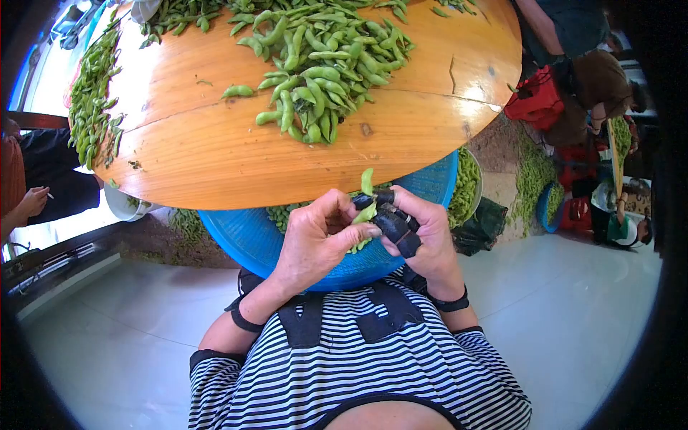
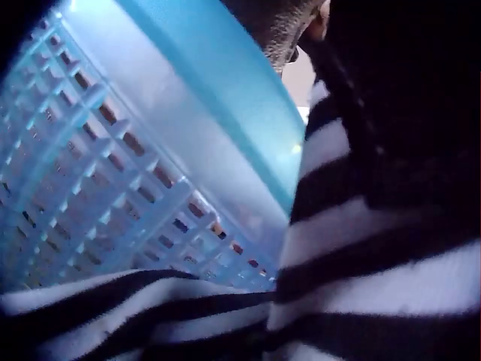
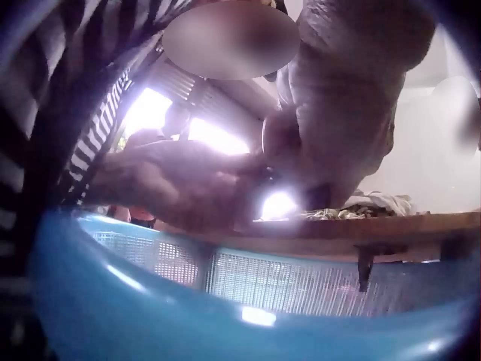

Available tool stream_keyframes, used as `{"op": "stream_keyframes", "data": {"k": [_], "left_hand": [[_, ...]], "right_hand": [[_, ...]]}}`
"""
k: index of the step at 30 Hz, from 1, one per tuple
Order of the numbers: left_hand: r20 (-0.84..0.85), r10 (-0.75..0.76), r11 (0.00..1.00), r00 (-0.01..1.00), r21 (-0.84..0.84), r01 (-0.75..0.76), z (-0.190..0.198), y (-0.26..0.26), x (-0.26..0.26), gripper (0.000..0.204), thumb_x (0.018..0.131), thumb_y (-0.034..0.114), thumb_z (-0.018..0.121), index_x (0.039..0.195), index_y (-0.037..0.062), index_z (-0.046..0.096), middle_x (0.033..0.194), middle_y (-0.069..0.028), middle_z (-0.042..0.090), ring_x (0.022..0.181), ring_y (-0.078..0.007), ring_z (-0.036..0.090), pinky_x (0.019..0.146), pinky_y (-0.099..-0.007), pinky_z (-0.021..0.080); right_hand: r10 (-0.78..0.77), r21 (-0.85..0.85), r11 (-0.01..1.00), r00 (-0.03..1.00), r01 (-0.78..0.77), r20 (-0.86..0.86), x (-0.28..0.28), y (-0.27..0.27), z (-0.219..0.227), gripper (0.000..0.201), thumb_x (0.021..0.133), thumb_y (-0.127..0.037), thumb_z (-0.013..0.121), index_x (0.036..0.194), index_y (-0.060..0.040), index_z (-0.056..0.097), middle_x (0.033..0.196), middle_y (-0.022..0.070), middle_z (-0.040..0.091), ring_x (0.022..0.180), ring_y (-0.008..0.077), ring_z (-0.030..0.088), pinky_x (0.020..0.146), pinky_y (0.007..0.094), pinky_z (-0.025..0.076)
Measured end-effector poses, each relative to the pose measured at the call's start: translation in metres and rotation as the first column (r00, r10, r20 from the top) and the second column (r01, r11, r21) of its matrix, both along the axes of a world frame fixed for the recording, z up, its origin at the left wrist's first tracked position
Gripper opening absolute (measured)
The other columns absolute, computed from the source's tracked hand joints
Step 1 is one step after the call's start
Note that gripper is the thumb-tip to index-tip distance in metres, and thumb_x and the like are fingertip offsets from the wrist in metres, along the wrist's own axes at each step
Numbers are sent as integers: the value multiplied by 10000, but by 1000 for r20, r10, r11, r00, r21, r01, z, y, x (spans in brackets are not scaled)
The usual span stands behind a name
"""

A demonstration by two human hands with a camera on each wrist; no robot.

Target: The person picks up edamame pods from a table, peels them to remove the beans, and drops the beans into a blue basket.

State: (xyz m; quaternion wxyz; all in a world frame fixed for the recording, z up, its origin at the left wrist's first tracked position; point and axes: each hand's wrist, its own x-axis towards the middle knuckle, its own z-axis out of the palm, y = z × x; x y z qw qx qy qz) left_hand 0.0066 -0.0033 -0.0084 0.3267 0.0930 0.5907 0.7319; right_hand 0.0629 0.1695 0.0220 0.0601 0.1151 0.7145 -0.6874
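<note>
Just below the hands (image 1: 312,236) (image 1: 430,240), green produce (image 1: 278,215) in a blue basket (image 1: 240,240).

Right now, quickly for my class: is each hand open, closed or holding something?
Left hand: closed, pinching a pod.
Right hand: closed, fingers curled on the pod.

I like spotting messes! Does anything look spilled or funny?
Yes, maybe: loose green pods lie strewn over the floor at right, beside a blue container. They look spilled, because other pods are heaped on the table.
</note>
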Motion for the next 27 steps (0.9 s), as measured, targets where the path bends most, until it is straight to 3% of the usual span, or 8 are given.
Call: {"op": "stream_keyframes", "data": {"k": [1, 11, 14, 17, 19, 21, 23, 27], "left_hand": [[-260, -35, 981, 965, -195, -17, -2, -1, 1, 163, 849, 33, 724, 852, 22, 561, 664, -37, 600, 550, -68, 552, 469, -230, 443], [-279, -35, 968, 960, -249, -37, 0, 0, 5, 79, 893, 41, 654, 845, -2, 607, 645, -75, 639, 568, -119, 635, 503, -272, 491], [-497, 52, 948, 866, -249, -200, -6, 3, 11, 65, 904, 35, 633, 867, -2, 596, 653, -79, 641, 561, -127, 633, 502, -272, 491], [-466, 50, 955, 884, -237, -179, -7, 3, 9, 67, 929, 47, 610, 892, -1, 579, 655, -60, 638, 545, -117, 603, 491, -269, 476], [87, -13, 996, 996, -88, 21, -2, 0, 4, 93, 962, 83, 583, 918, 3, 563, 699, -46, 632, 556, -104, 570, 494, -258, 460], [148, -45, 999, 988, -22, 49, 1, 0, 1, 87, 973, 84, 560, 942, 2, 561, 721, -41, 624, 572, -97, 560, 511, -252, 460], [209, -83, 996, 974, 47, 75, 3, -1, -1, 88, 984, 84, 537, 966, 2, 560, 744, -36, 615, 588, -91, 550, 527, -245, 459], [236, -110, 988, 966, 133, 80, 4, -4, -2, 141, 943, -1, 476, 1059, -11, 557, 854, -52, 605, 679, -97, 567, 598, -247, 477]], "right_hand": [[51, 184, 982, 996, -36, -73, 1, 0, -2, 200, 793, 1, 634, 992, 21, 633, 771, 51, 495, 641, 135, 485, 566, 253, 381], [-4, 133, 991, 1000, 4, 2, 5, -3, -7, 194, 773, 13, 614, 967, 29, 609, 749, 47, 463, 676, 114, 492, 586, 256, 389], [-35, 27, 999, 995, 33, 96, 4, -9, 3, 193, 766, 32, 599, 959, 23, 609, 753, 41, 458, 672, 110, 496, 573, 262, 389], [-49, -66, 996, 985, 61, 168, 4, -9, 4, 189, 761, 44, 600, 948, 19, 608, 755, 53, 471, 659, 129, 509, 556, 269, 392], [-32, 110, 994, 999, 28, 29, 5, -7, -3, 188, 758, 41, 622, 945, 19, 608, 762, 71, 483, 655, 159, 528, 547, 277, 397], [9, 285, 958, 994, 22, -106, 5, -7, -5, 190, 755, 39, 644, 941, 19, 609, 769, 89, 496, 651, 189, 546, 537, 285, 402], [163, 620, 784, 954, 30, -252, 6, -8, 1, 243, 729, 4, 721, 944, 17, 609, 796, 127, 511, 668, 262, 576, 543, 324, 436], [189, 632, 772, 927, 65, -325, 6, -22, 9, 317, 690, -13, 768, 970, 7, 621, 817, 133, 509, 683, 294, 583, 561, 363, 463]]}}
